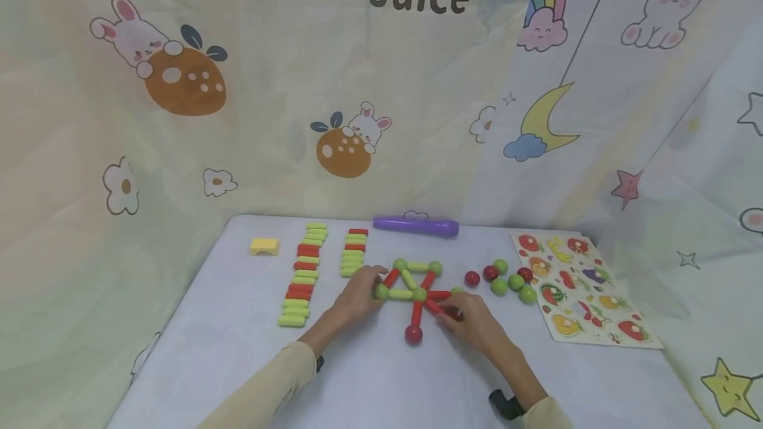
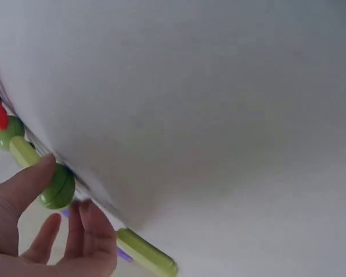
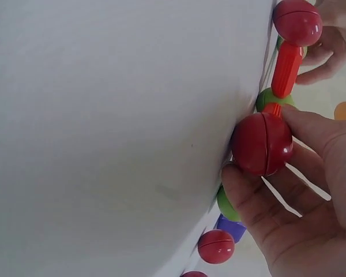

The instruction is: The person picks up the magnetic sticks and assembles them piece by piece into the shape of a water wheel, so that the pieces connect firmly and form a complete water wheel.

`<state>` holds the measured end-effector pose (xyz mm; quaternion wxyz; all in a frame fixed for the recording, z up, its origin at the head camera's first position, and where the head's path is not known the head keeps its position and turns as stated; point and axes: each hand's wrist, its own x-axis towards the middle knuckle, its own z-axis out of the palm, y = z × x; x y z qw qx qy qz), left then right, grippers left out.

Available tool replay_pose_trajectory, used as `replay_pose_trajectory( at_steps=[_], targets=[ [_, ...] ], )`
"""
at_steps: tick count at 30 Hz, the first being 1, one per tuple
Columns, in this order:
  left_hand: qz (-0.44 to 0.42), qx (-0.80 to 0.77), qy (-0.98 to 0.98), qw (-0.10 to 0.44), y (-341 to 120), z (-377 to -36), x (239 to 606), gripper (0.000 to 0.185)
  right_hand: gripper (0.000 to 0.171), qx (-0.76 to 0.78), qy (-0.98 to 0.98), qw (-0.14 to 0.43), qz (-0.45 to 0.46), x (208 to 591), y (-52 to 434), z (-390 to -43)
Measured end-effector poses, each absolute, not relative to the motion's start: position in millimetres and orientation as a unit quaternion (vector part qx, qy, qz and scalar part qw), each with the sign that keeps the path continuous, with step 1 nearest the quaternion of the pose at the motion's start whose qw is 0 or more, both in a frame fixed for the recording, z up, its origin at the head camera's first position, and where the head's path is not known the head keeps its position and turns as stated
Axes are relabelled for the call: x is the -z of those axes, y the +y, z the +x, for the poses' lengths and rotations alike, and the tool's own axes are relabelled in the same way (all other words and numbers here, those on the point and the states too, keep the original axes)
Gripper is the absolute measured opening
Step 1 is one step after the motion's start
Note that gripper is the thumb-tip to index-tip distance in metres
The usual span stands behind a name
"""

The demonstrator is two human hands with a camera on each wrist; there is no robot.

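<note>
A flat figure of red and green sticks joined by balls (image 1: 417, 290) lies mid-table. My left hand (image 1: 375, 283) grips the green ball (image 1: 381, 291) at its left corner; in the left wrist view the thumb and fingers of the left hand (image 2: 66, 184) pinch that green ball (image 2: 56, 186), with a green stick (image 2: 23, 153) running off it. My right hand (image 1: 450, 315) pinches a red ball (image 1: 454, 313) at the figure's right side. In the right wrist view the right hand (image 3: 259, 144) holds this red ball (image 3: 262, 144) against a red stick's end. Another red ball (image 3: 298, 22) caps a red stick (image 3: 286, 66).
Two rows of spare green and red sticks (image 1: 304, 277) lie to the left, with a yellow block (image 1: 264, 246) beyond them. A purple tube (image 1: 416, 225) lies at the back. Loose red and green balls (image 1: 507, 278) and a fruit puzzle board (image 1: 581, 290) sit on the right. Printed curtains surround the table.
</note>
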<state>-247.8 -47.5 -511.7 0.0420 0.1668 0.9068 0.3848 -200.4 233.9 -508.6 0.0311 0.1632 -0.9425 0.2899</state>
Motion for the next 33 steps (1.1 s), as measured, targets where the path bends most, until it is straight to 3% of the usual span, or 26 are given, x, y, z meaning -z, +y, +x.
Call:
replay_pose_trajectory(
  at_steps=[9,16,23,33],
  targets=[
    [0.073,-0.394,0.912,-0.084,-91,-248,508,0.032,0.018,-0.339,-0.919,0.002,0.202,504,250,-196],
    [0.065,-0.342,0.935,-0.063,-101,-259,519,0.033,0.025,-0.378,-0.902,-0.024,0.208,508,253,-190],
    [0.102,-0.273,0.951,-0.102,-97,-266,523,0.019,0.032,-0.362,-0.911,-0.026,0.197,508,248,-192],
    [0.119,-0.348,0.928,-0.056,-94,-241,510,0.016,0.028,-0.35,-0.919,-0.016,0.181,507,253,-195]
  ],
)
